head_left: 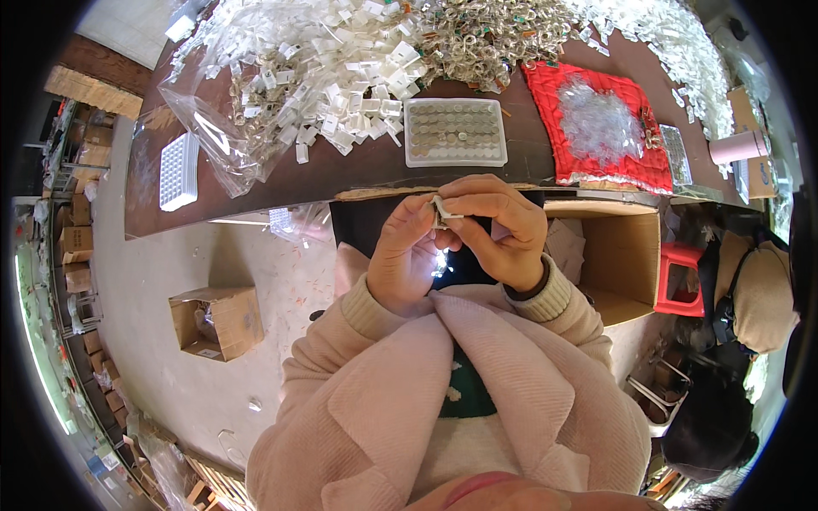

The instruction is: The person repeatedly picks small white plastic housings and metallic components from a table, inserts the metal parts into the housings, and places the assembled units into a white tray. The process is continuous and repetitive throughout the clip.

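Observation:
My left hand (400, 249) and my right hand (503, 223) meet in front of my chest, just off the table's near edge. Between their fingertips is a small white plastic piece (446, 215) with a greyish part beside it; fingers hide much of it. Both hands pinch it. A bright white light (441, 264) glows just below the fingers, its source unclear. Beyond my hands, a translucent tray (456, 163) on the table holds rows of round silvery discs. Behind it lie a heap of white plastic pieces (375, 81) and a pile of metal clasps (494, 38).
The dark table (530, 145) also bears a red quilted cloth (545, 94) under clear plastic bits (601, 123), a white grid tray (178, 175) and a clear bag (213, 140). Cardboard boxes (618, 255) (234, 324) stand below, with a red stool (680, 277) at right.

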{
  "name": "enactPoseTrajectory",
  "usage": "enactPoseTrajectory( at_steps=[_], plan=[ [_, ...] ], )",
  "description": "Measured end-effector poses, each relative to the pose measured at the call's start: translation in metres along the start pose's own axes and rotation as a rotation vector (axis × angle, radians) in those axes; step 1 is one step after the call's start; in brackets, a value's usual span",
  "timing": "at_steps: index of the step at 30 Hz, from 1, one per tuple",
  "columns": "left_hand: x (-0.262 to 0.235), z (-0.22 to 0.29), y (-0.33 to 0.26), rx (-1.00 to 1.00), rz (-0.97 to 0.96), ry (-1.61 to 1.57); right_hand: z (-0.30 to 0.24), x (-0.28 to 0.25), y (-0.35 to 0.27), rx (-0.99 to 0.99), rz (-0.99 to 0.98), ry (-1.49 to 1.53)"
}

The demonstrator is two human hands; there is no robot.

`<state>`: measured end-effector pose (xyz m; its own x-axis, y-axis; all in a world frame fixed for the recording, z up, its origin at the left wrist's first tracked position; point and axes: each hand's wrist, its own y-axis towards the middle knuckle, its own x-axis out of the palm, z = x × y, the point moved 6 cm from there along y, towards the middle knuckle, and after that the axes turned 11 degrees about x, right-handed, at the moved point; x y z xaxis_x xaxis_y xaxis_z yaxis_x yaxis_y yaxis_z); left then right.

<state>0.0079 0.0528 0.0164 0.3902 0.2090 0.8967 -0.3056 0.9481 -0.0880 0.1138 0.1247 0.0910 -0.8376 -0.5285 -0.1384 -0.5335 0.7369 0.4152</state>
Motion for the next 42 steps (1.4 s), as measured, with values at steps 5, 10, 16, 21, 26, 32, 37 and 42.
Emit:
enactPoseTrajectory(
  at_steps=[5,10,16,21,26,32,37,42],
  plan=[
    [0.014,-0.001,-0.002,-0.092,-0.1,-0.174,-0.007,-0.001,0.0,-0.107,-0.044,0.014],
    [0.008,-0.009,-0.008,-0.091,-0.032,-0.011,-0.005,-0.003,-0.006,-0.157,0.036,-0.027],
    [0.009,-0.028,0.0,-0.05,-0.077,0.033,0.006,-0.017,-0.022,-0.15,0.09,-0.044],
    [-0.007,-0.05,0.006,-0.113,0.105,0.065,0.015,-0.032,-0.033,-0.199,0.123,-0.358],
    [-0.01,-0.072,0.013,-0.217,-0.016,0.166,0.034,-0.051,-0.042,0.027,0.213,-0.124],
    [-0.001,-0.082,0.017,-0.269,-0.003,0.205,0.043,-0.064,-0.049,-0.003,0.196,-0.243],
    [0.01,-0.091,0.02,-0.227,0.06,0.061,0.045,-0.075,-0.048,0.016,0.224,-0.112],
    [0.007,-0.094,0.016,-0.195,0.177,0.125,0.036,-0.079,-0.045,-0.162,0.194,-0.363]
  ],
)
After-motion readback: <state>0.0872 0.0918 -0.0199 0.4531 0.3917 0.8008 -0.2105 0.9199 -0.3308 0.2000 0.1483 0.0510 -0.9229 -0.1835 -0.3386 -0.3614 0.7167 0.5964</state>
